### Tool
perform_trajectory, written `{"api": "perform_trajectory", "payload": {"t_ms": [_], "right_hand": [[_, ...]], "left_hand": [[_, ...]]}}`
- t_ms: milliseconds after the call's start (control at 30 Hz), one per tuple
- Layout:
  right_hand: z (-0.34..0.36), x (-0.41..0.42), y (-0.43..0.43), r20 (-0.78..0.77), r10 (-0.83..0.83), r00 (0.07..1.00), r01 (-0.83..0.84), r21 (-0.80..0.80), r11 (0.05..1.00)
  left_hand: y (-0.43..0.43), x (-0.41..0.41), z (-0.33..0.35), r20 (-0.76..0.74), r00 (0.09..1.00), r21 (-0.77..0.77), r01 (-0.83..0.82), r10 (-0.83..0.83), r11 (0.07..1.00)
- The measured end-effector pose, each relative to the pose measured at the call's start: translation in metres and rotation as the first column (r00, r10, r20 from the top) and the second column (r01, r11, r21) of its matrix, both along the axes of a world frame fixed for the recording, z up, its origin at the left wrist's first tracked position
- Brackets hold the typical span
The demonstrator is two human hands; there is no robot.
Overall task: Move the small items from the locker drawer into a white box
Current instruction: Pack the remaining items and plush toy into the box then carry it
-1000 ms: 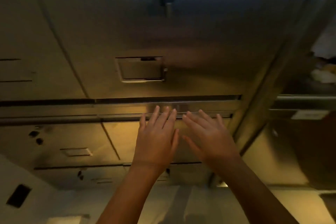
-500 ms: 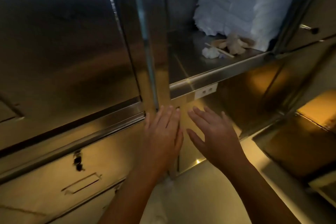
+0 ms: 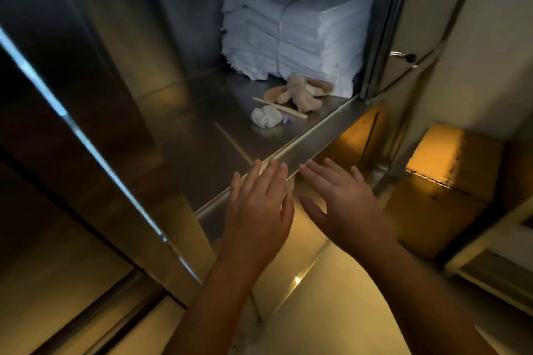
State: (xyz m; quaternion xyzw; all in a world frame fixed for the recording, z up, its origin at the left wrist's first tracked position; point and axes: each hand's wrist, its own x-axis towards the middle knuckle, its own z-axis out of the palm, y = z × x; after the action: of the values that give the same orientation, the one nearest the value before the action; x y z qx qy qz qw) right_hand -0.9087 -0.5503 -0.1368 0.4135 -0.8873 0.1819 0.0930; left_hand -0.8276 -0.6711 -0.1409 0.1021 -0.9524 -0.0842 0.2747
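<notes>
Small items are lying unmoved in the open locker (image 3: 202,135): a plush toy (image 3: 300,92), a stick (image 3: 279,107), a tissue wad (image 3: 266,116) and a purple scrap (image 3: 287,119) are sitting together near the front lip (image 3: 314,132), just before a stack of white sheets (image 3: 291,37). The transfer is seemingly not yet begun, and no white box is showing. The left hand (image 3: 256,210) and right hand (image 3: 343,204) are hovering side by side at the lip, palms down, fingers straight and spread, holding nothing; whether they are touching the metal cannot be told

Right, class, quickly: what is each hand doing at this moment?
Left hand: open, fingers straight, holding nothing.
Right hand: open, fingers spread, holding nothing.
</notes>
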Motion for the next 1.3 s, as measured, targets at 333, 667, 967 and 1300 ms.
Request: {"api": "perform_trajectory", "payload": {"t_ms": [333, 667, 967, 1300], "right_hand": [[-0.007, -0.062, -0.008, 0.056, -0.093, 0.994, 0.091, 0.029, 0.995], [-0.022, -0.160, -0.033, 0.038, 0.089, 0.995, -0.089, 0.006, 0.996], [-0.030, -0.236, -0.083, 0.019, 0.329, 0.944, -0.329, 0.055, 0.943], [-0.043, -0.264, -0.125, -0.010, 0.474, 0.881, -0.473, 0.026, 0.880]], "left_hand": [[-0.013, -0.078, -0.012, 0.036, 0.997, 0.083, 0.069, -0.072, 0.994], [-0.037, -0.158, -0.032, 0.180, 0.978, 0.057, -0.118, 0.106, 0.991], [-0.070, -0.208, -0.040, 0.258, 0.899, -0.063, -0.349, 0.354, 0.935], [-0.100, -0.233, -0.042, 0.339, 0.846, -0.070, -0.413, 0.411, 0.908]]}}
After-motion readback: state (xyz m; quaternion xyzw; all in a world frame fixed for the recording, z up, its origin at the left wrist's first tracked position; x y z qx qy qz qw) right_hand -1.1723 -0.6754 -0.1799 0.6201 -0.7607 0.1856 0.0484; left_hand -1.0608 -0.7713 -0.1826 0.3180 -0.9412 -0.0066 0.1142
